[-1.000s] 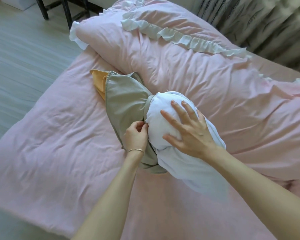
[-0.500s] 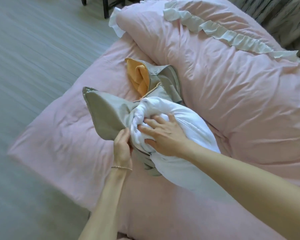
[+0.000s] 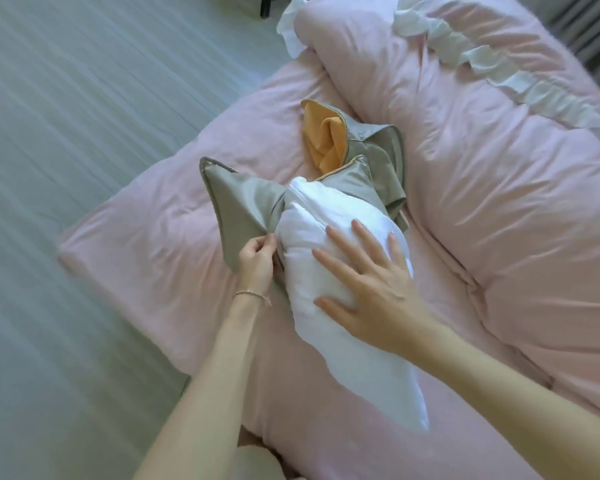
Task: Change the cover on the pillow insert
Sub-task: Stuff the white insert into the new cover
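Note:
A white pillow insert [image 3: 312, 237] lies on the pink bed, its far end tucked into a grey-green pillow cover [image 3: 243, 206]. Most of the insert sticks out toward me. My left hand [image 3: 257, 259] pinches the edge of the cover's opening beside the insert. My right hand [image 3: 368, 285] lies flat on the insert with fingers spread, pressing it down. A second grey cover with orange lining [image 3: 326, 136] lies crumpled just beyond.
The pink duvet [image 3: 160, 237] covers the bed. A large pink pillow with a white ruffle [image 3: 499, 133] lies to the right and beyond. The bed's edge and pale floor [image 3: 66, 116] are at the left.
My right hand has uncurled from gripping the insert and now lies flat on it. The grey cover's corner has spread out to the left. My view has shifted left over the bed.

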`<state>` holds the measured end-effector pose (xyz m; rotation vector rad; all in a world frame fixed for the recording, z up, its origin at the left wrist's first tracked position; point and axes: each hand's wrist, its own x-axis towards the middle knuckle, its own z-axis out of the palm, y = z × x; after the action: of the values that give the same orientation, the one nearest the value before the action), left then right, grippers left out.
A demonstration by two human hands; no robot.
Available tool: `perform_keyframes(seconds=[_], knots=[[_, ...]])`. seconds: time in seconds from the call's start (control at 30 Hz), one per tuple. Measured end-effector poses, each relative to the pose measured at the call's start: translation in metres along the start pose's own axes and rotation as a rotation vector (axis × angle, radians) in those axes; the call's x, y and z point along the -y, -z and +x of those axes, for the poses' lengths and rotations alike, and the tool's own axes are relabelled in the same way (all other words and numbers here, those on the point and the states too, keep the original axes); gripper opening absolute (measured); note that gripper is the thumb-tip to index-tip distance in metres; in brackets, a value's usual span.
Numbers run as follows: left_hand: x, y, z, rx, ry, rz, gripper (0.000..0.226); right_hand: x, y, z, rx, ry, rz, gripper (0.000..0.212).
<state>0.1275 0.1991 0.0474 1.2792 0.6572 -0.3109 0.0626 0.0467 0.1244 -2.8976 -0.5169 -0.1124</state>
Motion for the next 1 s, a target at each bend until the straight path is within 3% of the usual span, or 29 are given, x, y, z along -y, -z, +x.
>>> perform_keyframes(seconds=[0.07,0.13,0.23,0.37,0.5,0.57,0.67,0.73,0.87,0.93,1.0], knots=[[-0.008,-0.006,-0.003,0.089,-0.022,-0.007,0.010,0.000,0.002,-0.026,-0.001,-0.189,0.069,0.068],[-0.015,-0.016,-0.008,0.218,-0.021,-0.008,0.017,0.000,0.002,-0.043,-0.031,-0.344,0.127,0.074],[-0.020,-0.031,-0.023,0.375,0.015,-0.034,0.029,-0.005,0.007,-0.052,-0.115,-0.476,0.240,0.061],[-0.029,-0.063,-0.050,0.548,0.026,-0.003,0.012,-0.028,0.038,-0.066,-0.290,-0.601,0.404,0.043],[-0.051,-0.120,-0.095,0.744,0.027,0.068,0.007,-0.054,0.103,-0.085,-0.448,-0.750,0.353,0.037],[-0.060,-0.147,-0.116,0.822,0.042,0.125,0.016,-0.062,0.135,-0.100,-0.495,-0.799,0.309,0.036],[-0.059,-0.179,-0.139,0.935,0.102,0.192,0.031,-0.072,0.166,-0.124,-0.442,-0.882,0.221,0.039],[-0.039,-0.194,-0.143,0.959,0.154,0.195,0.031,-0.084,0.164,-0.139,-0.288,-0.973,0.136,0.042],[0.034,-0.197,-0.149,0.826,0.206,0.255,0.003,-0.107,0.111,-0.182,-0.012,-1.115,0.078,0.045],[0.071,-0.185,-0.150,0.663,0.122,0.281,0.016,-0.104,0.080,-0.202,-0.015,-1.155,0.060,0.044],[0.095,-0.175,-0.149,0.520,-0.039,0.339,0.020,-0.104,0.064,-0.208,-0.162,-1.117,0.003,0.041]])
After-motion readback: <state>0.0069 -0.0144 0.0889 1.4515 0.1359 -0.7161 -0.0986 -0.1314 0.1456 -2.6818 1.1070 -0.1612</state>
